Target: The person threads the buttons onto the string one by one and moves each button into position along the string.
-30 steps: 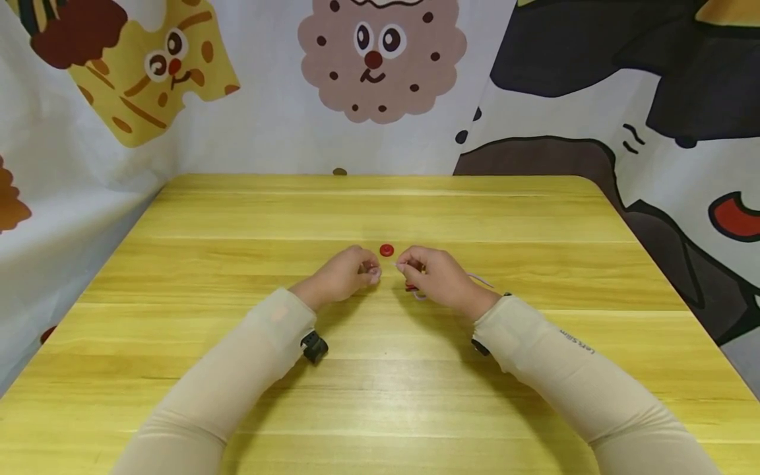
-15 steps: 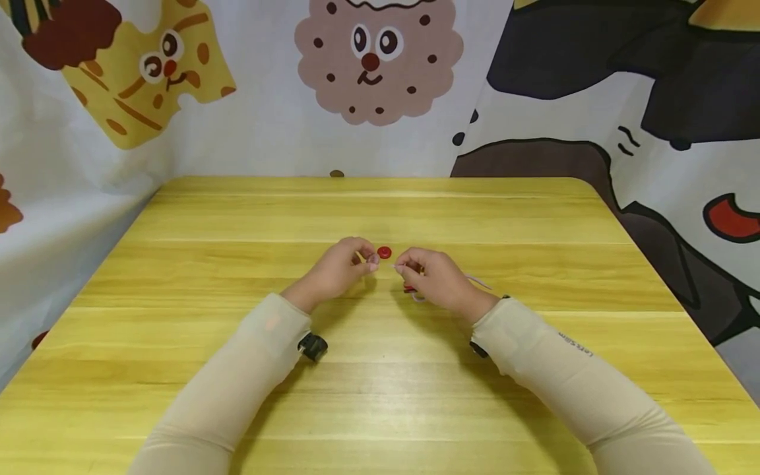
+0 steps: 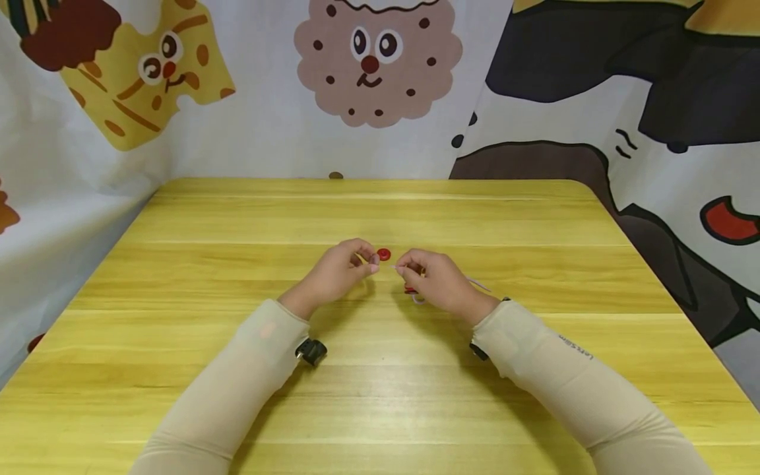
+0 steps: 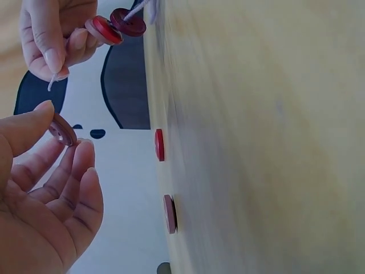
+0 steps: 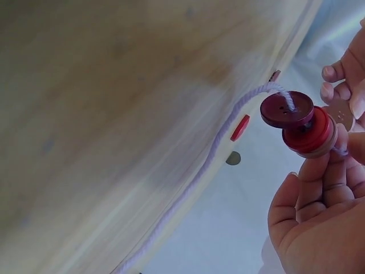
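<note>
My left hand [image 3: 332,274] pinches a dusky pink button [image 4: 63,129] on edge between thumb and fingertips. Just across from it, my right hand [image 3: 439,280] pinches a lilac cord [image 5: 211,151] close to its tip, and a short cord end [image 4: 52,84] sticks out toward the button with a small gap between. Strung on this cord, by the right fingers, are a dark maroon button [image 5: 283,109], a red button [image 5: 313,132] and a pinkish one [image 5: 326,149] partly hidden behind the red. The cord's long tail hangs down past the right hand.
A loose red button [image 3: 384,254] lies on the wooden table [image 3: 380,409] just beyond the hands. Another dusky pink button [image 4: 170,214] rests near it in the left wrist view. Behind the table hangs a cartoon-printed cloth [image 3: 267,132].
My left hand has shifted slightly left and away from me, with the button turned more upright in its fingers. The right hand stays nearly still with the cord.
</note>
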A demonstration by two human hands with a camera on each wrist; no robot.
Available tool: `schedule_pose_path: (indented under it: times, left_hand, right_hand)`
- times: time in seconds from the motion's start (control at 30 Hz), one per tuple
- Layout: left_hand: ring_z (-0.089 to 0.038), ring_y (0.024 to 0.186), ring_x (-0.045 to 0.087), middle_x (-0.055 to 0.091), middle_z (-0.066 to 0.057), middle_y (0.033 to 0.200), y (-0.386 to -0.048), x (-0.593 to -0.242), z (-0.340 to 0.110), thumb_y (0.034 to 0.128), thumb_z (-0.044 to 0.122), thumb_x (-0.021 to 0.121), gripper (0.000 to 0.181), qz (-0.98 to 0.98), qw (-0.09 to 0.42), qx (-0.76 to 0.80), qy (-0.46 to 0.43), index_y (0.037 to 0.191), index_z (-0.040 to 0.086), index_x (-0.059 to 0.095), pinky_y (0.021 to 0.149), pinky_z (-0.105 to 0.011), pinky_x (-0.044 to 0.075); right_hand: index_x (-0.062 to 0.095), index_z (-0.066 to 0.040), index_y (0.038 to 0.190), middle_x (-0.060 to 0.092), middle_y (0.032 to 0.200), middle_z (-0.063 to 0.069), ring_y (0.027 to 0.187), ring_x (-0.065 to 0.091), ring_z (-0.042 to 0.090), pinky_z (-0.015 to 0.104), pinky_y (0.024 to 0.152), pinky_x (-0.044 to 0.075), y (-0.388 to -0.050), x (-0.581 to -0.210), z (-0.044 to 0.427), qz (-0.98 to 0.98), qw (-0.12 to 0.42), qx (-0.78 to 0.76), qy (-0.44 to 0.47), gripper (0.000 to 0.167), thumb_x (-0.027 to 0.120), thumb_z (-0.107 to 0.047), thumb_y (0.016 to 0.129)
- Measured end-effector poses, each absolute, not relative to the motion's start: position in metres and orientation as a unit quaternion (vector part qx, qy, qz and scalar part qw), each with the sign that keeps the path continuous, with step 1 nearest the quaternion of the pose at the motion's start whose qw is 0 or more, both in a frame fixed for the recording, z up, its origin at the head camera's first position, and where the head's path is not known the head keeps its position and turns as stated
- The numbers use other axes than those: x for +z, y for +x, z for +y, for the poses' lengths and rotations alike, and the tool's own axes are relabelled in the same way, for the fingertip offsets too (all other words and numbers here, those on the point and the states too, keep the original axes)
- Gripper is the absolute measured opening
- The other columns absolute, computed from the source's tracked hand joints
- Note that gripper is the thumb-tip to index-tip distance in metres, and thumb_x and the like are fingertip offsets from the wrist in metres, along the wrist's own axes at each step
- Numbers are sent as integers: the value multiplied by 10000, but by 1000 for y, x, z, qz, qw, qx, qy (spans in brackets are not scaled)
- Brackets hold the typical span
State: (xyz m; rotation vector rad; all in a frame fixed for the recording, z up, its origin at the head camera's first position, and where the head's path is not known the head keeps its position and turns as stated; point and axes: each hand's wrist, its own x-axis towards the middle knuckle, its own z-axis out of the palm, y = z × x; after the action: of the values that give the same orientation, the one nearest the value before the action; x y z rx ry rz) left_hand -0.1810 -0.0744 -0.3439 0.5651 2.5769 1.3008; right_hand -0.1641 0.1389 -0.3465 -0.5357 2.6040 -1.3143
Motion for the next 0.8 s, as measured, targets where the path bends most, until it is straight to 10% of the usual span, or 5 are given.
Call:
schedule_pose_path:
  times: [0.8]
  left_hand:
    - [-235, 978, 579, 595, -52, 1101, -178, -341, -69, 970, 143, 593, 181, 859, 96, 454, 213, 1133, 66, 573, 773, -347, 504]
  right_hand:
    - [632, -14, 1035, 590, 743, 85, 642, 614, 249, 313, 545, 528, -164, -346, 140, 871, 87, -453, -170, 151, 559, -139, 990]
